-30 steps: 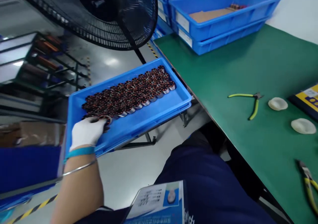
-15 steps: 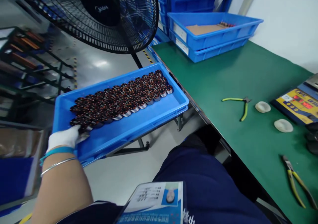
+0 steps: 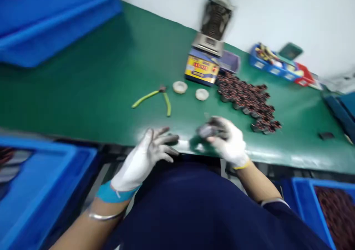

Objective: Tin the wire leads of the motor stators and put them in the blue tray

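My left hand (image 3: pixel 152 150), in a white glove with grey fingertips, is open over the near edge of the green bench (image 3: pixel 105 102), its fingers spread and nothing in them. To its right, my right hand (image 3: pixel 229 139), also gloved, is closed around a small grey metal motor stator (image 3: pixel 205 131), blurred by motion and held just above the bench. A cluster of copper-wound stators (image 3: pixel 244 94) stands on the bench beyond the right hand. Green-handled pliers (image 3: pixel 168 102) lie spread behind the left hand, beside two small round white dishes (image 3: pixel 180 87).
A device with a yellow panel and red digits (image 3: pixel 201 69) stands at the back. Small blue bins (image 3: pixel 260 63) and a red bin (image 3: pixel 306 74) line the wall. Blue trays (image 3: pixel 61 152) sit at lower left, another blue tray (image 3: pixel 302 194) at lower right, and stacked ones (image 3: pixel 55 31) at upper left.
The view has swung right from the stator tray to the bench. My left hand has left the tray and is now open over the bench edge. My right hand has come into view holding a stator.
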The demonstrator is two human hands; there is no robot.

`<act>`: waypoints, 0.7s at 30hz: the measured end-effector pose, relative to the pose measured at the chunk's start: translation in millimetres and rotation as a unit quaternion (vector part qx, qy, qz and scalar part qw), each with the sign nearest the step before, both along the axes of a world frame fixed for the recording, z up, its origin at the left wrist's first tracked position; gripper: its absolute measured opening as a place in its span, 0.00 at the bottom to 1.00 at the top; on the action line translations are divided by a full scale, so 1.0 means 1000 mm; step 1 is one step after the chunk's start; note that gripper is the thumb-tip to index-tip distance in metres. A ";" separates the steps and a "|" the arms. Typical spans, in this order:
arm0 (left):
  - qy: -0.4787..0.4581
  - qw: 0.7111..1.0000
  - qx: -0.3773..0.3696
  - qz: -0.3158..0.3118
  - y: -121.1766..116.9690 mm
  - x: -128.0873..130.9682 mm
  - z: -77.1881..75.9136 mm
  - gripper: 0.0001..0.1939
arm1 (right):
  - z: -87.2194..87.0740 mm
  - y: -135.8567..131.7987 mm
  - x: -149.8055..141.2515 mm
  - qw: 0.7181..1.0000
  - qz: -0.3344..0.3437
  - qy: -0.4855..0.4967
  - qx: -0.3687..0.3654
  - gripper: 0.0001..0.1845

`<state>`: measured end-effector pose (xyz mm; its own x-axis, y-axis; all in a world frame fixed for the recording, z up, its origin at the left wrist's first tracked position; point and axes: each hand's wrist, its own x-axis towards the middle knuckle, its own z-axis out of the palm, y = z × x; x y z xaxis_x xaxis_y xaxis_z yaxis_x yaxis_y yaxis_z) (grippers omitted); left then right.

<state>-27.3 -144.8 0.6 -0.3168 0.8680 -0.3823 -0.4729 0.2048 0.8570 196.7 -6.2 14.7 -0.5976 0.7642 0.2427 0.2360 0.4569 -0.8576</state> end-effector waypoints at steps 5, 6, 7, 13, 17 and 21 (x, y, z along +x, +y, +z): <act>-0.149 0.981 -0.011 -0.120 0.073 0.042 -0.004 0.27 | -0.021 0.010 -0.032 0.996 0.043 0.081 -0.007 0.34; -0.143 0.987 -0.016 -0.078 0.077 0.043 -0.005 0.24 | -0.022 0.012 -0.030 0.996 0.015 0.086 0.013 0.36; -0.136 0.990 -0.022 -0.040 0.080 0.043 -0.005 0.22 | -0.023 0.013 -0.028 0.996 -0.007 0.086 0.031 0.36; -0.121 0.990 -0.035 0.058 0.091 0.037 0.004 0.20 | -0.035 0.015 -0.032 0.993 -0.044 0.076 0.074 0.22; -0.122 0.990 -0.043 0.063 0.096 0.038 -0.001 0.17 | -0.038 0.018 -0.049 0.985 -0.060 0.127 0.096 0.13; -0.129 0.990 -0.038 0.052 0.095 0.038 -0.007 0.17 | -0.037 0.023 -0.050 0.986 -0.046 0.110 0.120 0.09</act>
